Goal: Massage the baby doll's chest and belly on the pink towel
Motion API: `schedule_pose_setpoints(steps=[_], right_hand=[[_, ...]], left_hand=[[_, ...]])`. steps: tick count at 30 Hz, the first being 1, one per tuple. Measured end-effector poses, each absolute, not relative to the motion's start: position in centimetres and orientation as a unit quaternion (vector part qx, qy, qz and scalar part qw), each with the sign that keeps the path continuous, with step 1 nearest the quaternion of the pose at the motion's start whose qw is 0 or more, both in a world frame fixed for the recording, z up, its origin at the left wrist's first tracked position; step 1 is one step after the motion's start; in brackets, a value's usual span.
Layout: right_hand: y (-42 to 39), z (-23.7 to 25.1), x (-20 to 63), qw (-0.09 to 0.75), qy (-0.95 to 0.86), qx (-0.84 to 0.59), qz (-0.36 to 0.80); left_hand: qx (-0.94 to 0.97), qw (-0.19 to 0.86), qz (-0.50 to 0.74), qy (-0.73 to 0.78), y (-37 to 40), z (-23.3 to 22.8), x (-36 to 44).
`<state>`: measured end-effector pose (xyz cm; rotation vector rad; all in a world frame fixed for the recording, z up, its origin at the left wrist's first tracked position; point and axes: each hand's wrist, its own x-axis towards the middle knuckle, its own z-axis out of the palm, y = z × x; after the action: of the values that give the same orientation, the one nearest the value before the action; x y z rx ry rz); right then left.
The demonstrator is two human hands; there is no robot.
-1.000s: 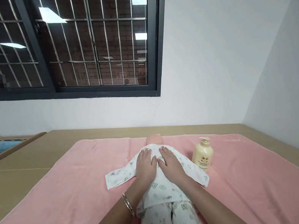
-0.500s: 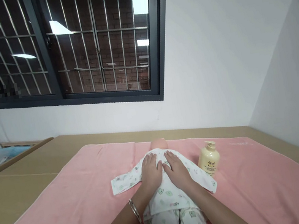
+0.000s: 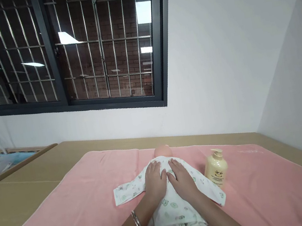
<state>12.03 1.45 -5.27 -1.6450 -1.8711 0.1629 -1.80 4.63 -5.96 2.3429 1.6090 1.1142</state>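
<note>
Head view: doll (image 3: pixel 170 199) lies centre on pink towel (image 3: pixel 69 213), head far, dressed in white printed top and trousers. Left hand (image 3: pixel 155 181) and right hand (image 3: pixel 182 180) both flat, palms down on the doll's chest, side by side, fingers spread, gripping nothing. Bangle (image 3: pixel 137 223) on left wrist. Cream pump bottle (image 3: pixel 216 167) upright just right of the doll. Barred window (image 3: pixel 69 49) on far wall.
</note>
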Motion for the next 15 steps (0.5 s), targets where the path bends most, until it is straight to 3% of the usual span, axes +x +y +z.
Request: schedule_pose_setpoints(steps=[8, 15], right_hand=[[0.8, -4.3, 11.5, 0.283, -0.715, -0.638, 0.039], [-0.1, -3.7, 10.0, 0.246, -0.695, -0.676, 0.004]], left_hand=[[0.767, 0.035, 0.364, 0.527, 4.7, -6.0, -1.9], [0.781, -0.040, 0.352, 0.515, 4.1, -5.8, -1.4]])
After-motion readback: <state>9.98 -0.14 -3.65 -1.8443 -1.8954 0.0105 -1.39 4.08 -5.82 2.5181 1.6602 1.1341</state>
